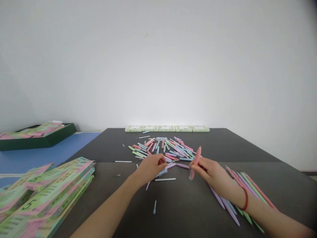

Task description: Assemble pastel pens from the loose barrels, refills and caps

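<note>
My right hand (212,172) is closed around a pink pen barrel (195,162), held tilted upright above the dark table (247,148). My left hand (150,167) rests knuckles-up on the table with its fingers curled over small pen parts at the near edge of a loose pile of pastel pen parts (164,148); what its fingers grip is hidden. A thin white refill (165,179) lies just in front of my left hand. Several assembled pastel pens (239,185) lie in a row under my right forearm.
A stack of green and pink printed cards (42,195) sits at the near left. A row of light green boxes (167,128) lines the far table edge by the white wall. A dark green tray (37,137) with cards stands on a blue surface (49,152) at far left.
</note>
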{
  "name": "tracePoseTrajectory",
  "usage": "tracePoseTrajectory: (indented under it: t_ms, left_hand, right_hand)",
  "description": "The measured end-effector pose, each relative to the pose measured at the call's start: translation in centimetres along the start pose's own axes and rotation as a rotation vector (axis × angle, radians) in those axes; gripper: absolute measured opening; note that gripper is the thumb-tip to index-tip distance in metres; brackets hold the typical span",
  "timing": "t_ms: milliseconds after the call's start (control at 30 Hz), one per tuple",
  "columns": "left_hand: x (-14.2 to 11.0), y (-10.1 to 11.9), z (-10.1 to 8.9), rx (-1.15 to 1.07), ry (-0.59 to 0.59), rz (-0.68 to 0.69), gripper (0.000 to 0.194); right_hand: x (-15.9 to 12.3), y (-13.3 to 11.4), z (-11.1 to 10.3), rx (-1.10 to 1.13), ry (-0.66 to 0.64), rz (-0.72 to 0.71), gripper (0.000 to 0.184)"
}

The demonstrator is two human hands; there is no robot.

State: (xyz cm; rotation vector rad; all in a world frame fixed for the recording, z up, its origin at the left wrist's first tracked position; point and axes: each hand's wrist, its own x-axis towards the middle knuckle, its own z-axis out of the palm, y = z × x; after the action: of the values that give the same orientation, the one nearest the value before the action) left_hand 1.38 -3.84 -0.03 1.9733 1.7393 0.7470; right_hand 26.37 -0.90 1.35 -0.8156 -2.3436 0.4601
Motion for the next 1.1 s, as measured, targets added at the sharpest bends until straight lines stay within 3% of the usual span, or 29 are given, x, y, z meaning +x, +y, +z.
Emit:
tracePoseTrajectory:
  t_ms: [233, 400, 500, 633, 733, 767, 933, 1100]
  left_hand:
    - [-0.2, 0.3, 0.6, -0.116, -0.027, 0.002, 0.014]
    - [-0.7, 1.6, 1.7, -0.378, -0.121, 0.085, 0.028]
    - [-1.0, 2.7, 2.6, -0.542, -0.162, 0.124, 0.025]
    - [-0.8, 2.7, 3.2, -0.701, -0.1, 0.106, 0.022]
    - [-0.3, 2.0, 3.4, -0.806, -0.02, 0.062, 0.018]
    - [-0.1, 1.7, 3.4, -0.839, 0.003, 0.047, 0.017]
    - [0.2, 0.9, 3.8, -0.998, 0.066, -0.018, 0.02]
    - [-0.1, 0.6, 4.7, -1.115, -0.023, -0.058, 0.025]
  right_hand:
    - [-1.7, 0.5, 1.5, 0.03, -0.073, 0.085, 0.028]
    - [-1.9, 1.0, 4.0, 0.097, -0.058, 0.174, 0.028]
    - [-1.9, 0.7, 5.1, 0.154, -0.06, 0.127, 0.026]
    - [-1.6, -0.3, 5.4, 0.186, -0.076, 0.071, 0.015]
    - [-1.5, -0.7, 5.5, 0.304, -0.137, 0.164, 0.003]
    - [-1.4, -0.6, 5.6, 0.353, -0.141, 0.201, 0.008]
    - [-1.1, 0.4, 5.3, 0.741, 0.08, 0.332, 0.027]
    - [-0.7, 1.3, 5.0, 1.306, 0.288, 0.473, 0.027]
